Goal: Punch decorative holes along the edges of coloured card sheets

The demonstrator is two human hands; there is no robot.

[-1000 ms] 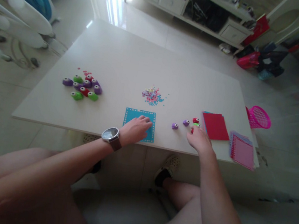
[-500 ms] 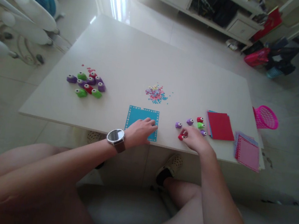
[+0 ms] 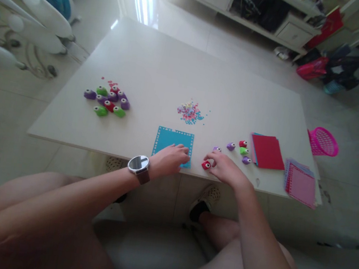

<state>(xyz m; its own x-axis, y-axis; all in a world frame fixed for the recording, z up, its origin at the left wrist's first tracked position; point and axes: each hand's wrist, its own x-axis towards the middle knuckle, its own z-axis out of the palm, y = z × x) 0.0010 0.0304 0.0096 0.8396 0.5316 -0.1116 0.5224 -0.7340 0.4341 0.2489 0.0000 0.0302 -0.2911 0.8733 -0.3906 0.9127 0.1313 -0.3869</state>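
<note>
A square sheet of blue paper (image 3: 172, 136), with punched holes along its edges, lies at the table's front edge. My left hand (image 3: 173, 155), with a watch on the wrist, lies over its lower part, fingers curled onto the paper near the right edge. To the right, my right hand (image 3: 222, 166) grips a small red paper punch (image 3: 206, 165) between thumb and fingers, a short way from the sheet. Close by stand more small punches: a purple one (image 3: 230, 146), a red one (image 3: 243, 143), a green one (image 3: 244, 151) and another purple one (image 3: 246, 160).
Paper confetti (image 3: 191, 112) is heaped mid-table. Several larger punches (image 3: 112, 96) cluster at the left beside red paper bits. At right lie a stack of coloured paper (image 3: 268, 152) and punched pink sheets (image 3: 301, 185). A pink basket (image 3: 324, 141) stands beyond the table's right edge.
My right hand has moved left with the red punch, closer to the blue sheet. My left hand stays on the paper. The view has shifted slightly.
</note>
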